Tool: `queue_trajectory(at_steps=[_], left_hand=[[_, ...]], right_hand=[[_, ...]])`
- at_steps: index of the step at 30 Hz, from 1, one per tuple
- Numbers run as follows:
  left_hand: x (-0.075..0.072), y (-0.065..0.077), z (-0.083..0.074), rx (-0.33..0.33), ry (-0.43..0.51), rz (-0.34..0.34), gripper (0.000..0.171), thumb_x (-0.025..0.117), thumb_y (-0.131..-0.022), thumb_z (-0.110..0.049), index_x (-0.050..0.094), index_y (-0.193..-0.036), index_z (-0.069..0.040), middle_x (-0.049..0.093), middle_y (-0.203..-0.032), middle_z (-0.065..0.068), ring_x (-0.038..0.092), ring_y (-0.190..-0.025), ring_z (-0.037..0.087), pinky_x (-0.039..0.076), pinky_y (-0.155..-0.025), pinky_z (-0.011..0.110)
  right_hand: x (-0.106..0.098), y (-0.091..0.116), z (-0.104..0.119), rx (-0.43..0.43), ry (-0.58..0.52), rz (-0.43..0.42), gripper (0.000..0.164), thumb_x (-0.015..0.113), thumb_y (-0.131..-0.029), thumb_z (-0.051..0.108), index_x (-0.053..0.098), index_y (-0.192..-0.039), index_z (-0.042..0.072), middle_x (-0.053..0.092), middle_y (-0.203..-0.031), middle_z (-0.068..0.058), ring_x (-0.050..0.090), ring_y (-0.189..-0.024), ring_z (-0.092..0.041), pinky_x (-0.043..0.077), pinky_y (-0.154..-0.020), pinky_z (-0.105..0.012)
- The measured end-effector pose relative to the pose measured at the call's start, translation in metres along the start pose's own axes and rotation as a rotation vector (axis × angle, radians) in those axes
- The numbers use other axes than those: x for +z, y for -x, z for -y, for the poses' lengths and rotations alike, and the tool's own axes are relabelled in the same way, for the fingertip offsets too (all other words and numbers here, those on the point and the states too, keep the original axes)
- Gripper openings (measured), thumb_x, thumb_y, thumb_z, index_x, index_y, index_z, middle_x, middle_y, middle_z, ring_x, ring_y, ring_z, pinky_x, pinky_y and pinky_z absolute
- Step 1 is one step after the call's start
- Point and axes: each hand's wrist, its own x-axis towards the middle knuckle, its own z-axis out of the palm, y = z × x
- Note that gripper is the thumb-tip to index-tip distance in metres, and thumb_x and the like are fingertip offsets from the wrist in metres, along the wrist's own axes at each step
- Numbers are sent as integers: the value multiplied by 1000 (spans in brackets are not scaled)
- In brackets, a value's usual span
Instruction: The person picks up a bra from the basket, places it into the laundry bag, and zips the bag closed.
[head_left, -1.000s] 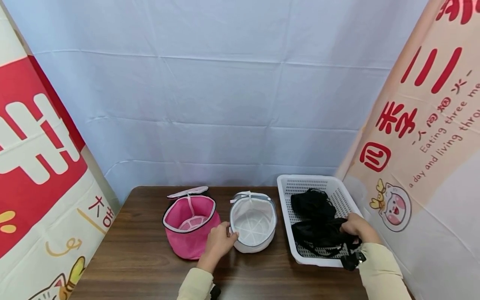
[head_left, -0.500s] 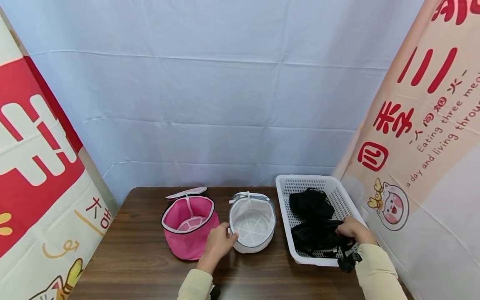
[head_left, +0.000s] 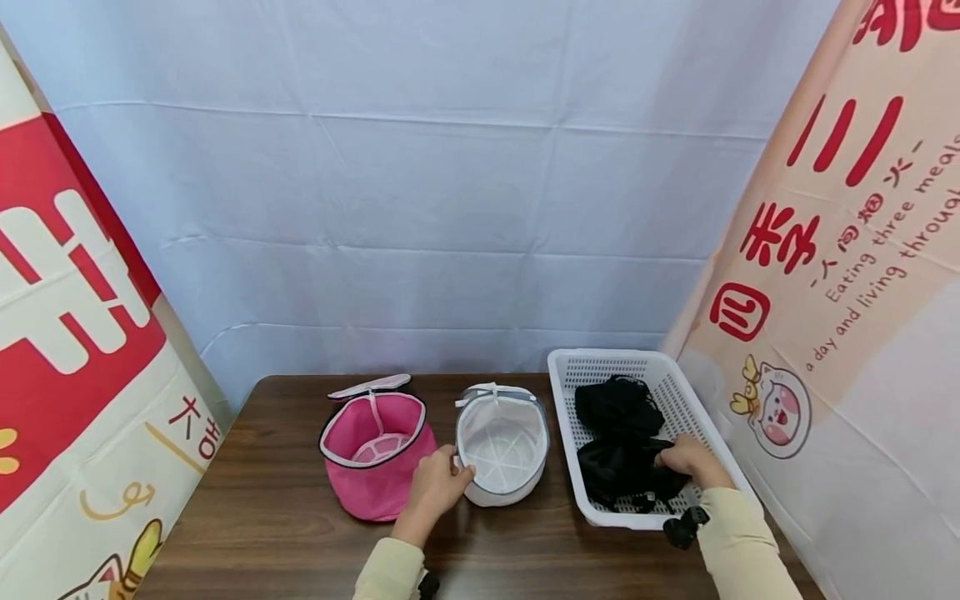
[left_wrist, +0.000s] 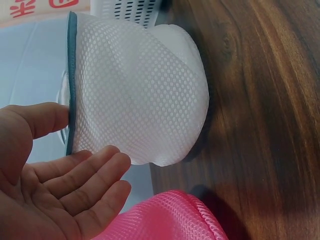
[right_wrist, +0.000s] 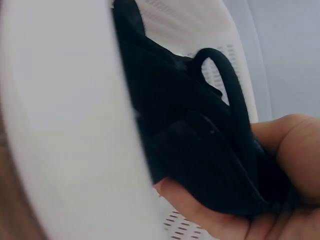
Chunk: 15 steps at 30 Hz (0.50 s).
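In the head view, my left hand (head_left: 437, 487) pinches the near-left rim of a white mesh laundry bag (head_left: 501, 487), thumb at the grey-edged opening and fingers along the outer wall. The bag stands open on the table, its lid folded back. My right hand (head_left: 693, 461) reaches into a white basket (head_left: 558, 417) and grips a black bra (right_wrist: 210, 155); its strap loops up in the right wrist view. Part of the bra is hidden behind the basket wall there. Another black garment (head_left: 618, 406) lies crumpled farther back in the basket.
A pink mesh laundry bag (head_left: 371, 492) stands open left of the white one, lid folded back. The dark wooden table (head_left: 255, 517) ends at a pale blue cloth backdrop (head_left: 420, 208). A printed cloth (head_left: 840, 375) hangs close to the basket's right side.
My right hand has shifted left inside the basket, with the black bra bunching leftward. My left hand stays at the white bag's rim. The head view has turned slightly.
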Motion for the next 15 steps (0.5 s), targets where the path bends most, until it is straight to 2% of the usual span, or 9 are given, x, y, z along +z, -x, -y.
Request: queue_trajectory(at_steps=[5, 8, 10, 15], left_hand=[[0, 0, 0, 0, 1, 4, 37, 74, -76, -23, 64, -103, 0, 55, -65, -3, 54, -62, 17, 43, -55, 34], [1, 0, 1, 5, 4, 8, 37, 73, -77, -23, 64, -103, 1, 54, -65, -3, 53, -61, 17, 43, -55, 34], [2, 1, 2, 6, 1, 7, 36, 74, -76, -23, 64, -102, 0, 54, -64, -4, 53, -61, 16, 42, -54, 33], [2, 1, 3, 15, -1, 1, 34, 74, -76, -23, 64, -99, 0, 53, -63, -4, 52, -60, 15, 42, -54, 32]], right_hand=[[8, -2, 7, -12, 53, 30, 69, 65, -80, 21, 34, -115, -30, 39, -113, -46, 45, -100, -52, 44, -79, -51], [13, -4, 10, -12, 88, 17, 75, 68, -79, 25, 34, -116, -30, 37, -115, -47, 42, -105, -55, 43, -82, -53], [17, -6, 11, -4, 71, 7, 76, 71, -76, 24, 34, -115, -30, 39, -113, -46, 44, -102, -54, 45, -78, -52], [27, -12, 14, 25, 71, 11, 80, 75, -71, 21, 33, -114, -31, 38, -116, -47, 43, -105, -52, 45, -82, -49]])
